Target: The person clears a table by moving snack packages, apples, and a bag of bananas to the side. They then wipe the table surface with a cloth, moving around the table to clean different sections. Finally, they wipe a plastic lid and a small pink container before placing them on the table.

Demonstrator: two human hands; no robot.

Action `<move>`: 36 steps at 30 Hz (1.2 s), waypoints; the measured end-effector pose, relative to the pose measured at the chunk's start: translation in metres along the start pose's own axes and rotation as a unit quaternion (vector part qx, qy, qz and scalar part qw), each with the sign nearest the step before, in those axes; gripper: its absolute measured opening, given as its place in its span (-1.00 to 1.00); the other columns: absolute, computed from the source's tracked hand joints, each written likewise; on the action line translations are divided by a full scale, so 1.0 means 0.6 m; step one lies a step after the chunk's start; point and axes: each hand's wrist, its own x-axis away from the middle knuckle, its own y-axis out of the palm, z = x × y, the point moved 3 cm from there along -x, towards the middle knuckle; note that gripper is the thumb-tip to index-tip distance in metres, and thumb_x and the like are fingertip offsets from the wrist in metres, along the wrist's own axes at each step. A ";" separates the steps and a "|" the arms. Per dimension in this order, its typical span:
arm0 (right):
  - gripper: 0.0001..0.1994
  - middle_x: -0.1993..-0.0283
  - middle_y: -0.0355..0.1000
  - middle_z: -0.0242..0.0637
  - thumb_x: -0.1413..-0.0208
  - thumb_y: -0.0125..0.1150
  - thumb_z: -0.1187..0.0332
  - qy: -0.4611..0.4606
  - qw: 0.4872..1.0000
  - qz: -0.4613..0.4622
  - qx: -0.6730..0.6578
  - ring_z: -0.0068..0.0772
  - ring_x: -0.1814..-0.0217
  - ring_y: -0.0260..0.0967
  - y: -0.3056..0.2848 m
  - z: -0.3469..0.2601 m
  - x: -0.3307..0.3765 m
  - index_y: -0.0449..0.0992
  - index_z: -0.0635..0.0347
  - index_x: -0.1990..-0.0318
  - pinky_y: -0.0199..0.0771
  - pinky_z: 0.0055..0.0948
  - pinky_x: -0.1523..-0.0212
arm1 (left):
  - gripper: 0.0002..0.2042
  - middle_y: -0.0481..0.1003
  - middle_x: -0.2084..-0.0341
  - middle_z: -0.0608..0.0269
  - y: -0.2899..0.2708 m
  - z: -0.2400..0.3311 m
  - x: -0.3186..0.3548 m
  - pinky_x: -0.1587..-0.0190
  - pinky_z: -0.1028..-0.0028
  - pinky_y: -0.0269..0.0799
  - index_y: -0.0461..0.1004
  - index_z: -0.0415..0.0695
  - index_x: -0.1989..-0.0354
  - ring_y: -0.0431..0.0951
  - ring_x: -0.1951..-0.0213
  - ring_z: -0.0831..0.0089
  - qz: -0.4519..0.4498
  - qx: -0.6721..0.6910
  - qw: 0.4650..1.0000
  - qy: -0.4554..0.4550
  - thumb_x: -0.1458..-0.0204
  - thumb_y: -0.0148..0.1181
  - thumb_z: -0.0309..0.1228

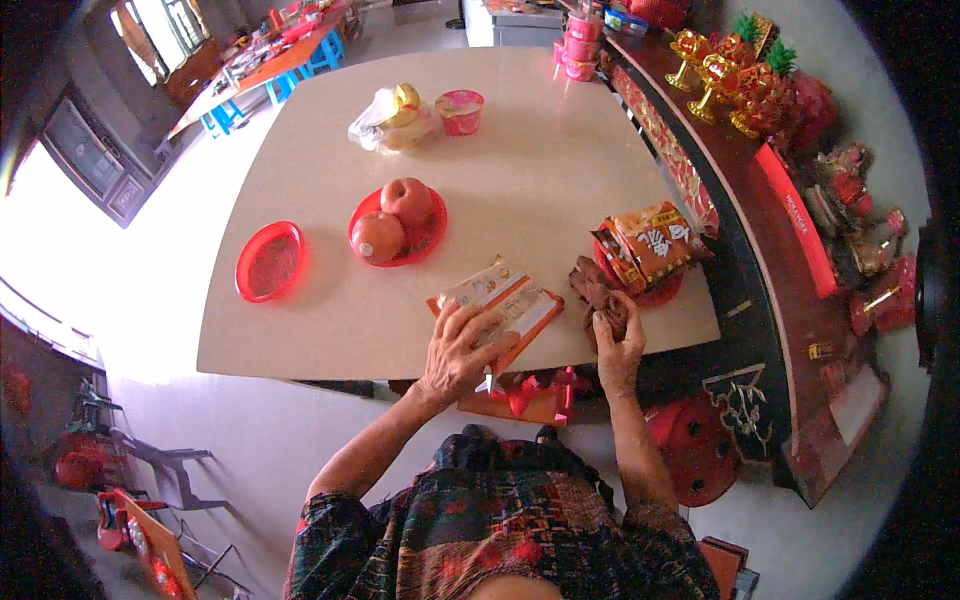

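Observation:
My left hand (466,352) lies over the near left edge of a flat orange-and-white food packet (512,300), its fingers stretched out and a little apart. My right hand (620,345) pinches a crumpled brown cloth-like thing (598,293) near the table's front edge; its exact kind is hard to make out. Just beyond that hand, a brown-and-orange snack packet (655,243) rests on a red plate (662,293), which it partly covers. Left of the flat packet, two round reddish fruits, probably apples (379,237), sit on a red plate (433,243).
A shallow red dish (270,262) stands at the table's left. Toward the back are bananas in a clear bag (398,118) and a pink tub (460,112). Along the right runs a dark cabinet (745,190) bearing gold ornaments (718,82). A red stool (692,450) stands below the table.

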 end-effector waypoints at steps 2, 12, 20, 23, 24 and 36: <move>-0.66 0.09 0.37 -0.26 -0.02 0.15 0.51 -0.118 0.990 -0.062 0.045 -0.42 0.06 0.33 0.012 -0.038 -0.001 0.38 0.23 0.00 0.36 -0.41 0.01 | -0.66 0.41 0.08 0.26 0.016 0.008 0.027 -0.17 -0.01 0.13 0.53 0.14 0.17 0.36 -0.04 0.21 -0.026 -0.008 0.999 -0.020 0.23 0.23 -0.34; -0.71 0.05 0.40 -0.27 0.07 0.25 0.35 -0.253 0.895 -0.243 0.277 -0.14 -0.05 0.32 0.159 -0.041 -0.034 0.45 0.01 0.13 0.22 -0.14 -0.02 | -0.63 0.33 -0.14 0.29 0.042 0.019 0.080 -0.25 -0.02 0.06 0.50 0.17 0.08 0.26 -0.21 0.24 -0.064 -0.008 0.995 -0.079 0.16 0.17 -0.34; -0.77 0.17 0.44 -0.28 0.13 0.25 0.37 -0.375 0.829 -0.395 0.128 -0.15 -0.01 0.34 0.188 -0.084 -0.026 0.51 0.05 0.23 0.22 -0.11 -0.09 | -0.58 0.35 -0.09 0.31 0.044 0.013 0.091 -0.29 0.03 0.02 0.47 0.17 0.01 0.26 -0.19 0.20 -0.065 -0.007 0.996 -0.060 0.16 0.14 -0.32; -0.80 0.18 0.45 -0.35 0.12 0.22 0.32 -0.314 0.818 -0.456 0.156 -0.23 -0.03 0.33 0.216 -0.088 -0.015 0.53 -0.03 0.27 0.21 -0.12 -0.08 | -0.58 0.39 -0.01 0.31 0.053 0.004 0.108 -0.26 0.06 0.08 0.48 0.16 0.03 0.31 -0.12 0.18 -0.060 -0.007 0.997 -0.042 0.19 0.14 -0.31; -0.81 0.18 0.45 -0.36 0.11 0.21 0.30 -0.297 0.809 -0.477 0.175 -0.24 -0.03 0.33 0.226 -0.090 -0.023 0.53 -0.04 0.27 0.21 -0.13 -0.06 | -0.58 0.38 -0.02 0.32 0.051 0.005 0.108 -0.25 0.07 0.09 0.48 0.16 0.04 0.32 -0.12 0.19 -0.067 -0.015 0.997 -0.047 0.19 0.14 -0.31; -0.72 0.19 0.41 -0.10 -0.01 0.21 0.23 -0.212 0.894 -0.211 0.332 0.00 0.18 0.39 0.198 0.010 -0.101 0.41 0.09 0.13 0.42 -0.04 0.22 | -0.62 0.31 -0.15 0.33 0.040 0.018 0.075 -0.23 0.10 0.10 0.46 0.21 0.02 0.25 -0.20 0.26 -0.058 0.009 0.995 -0.081 0.09 0.10 -0.32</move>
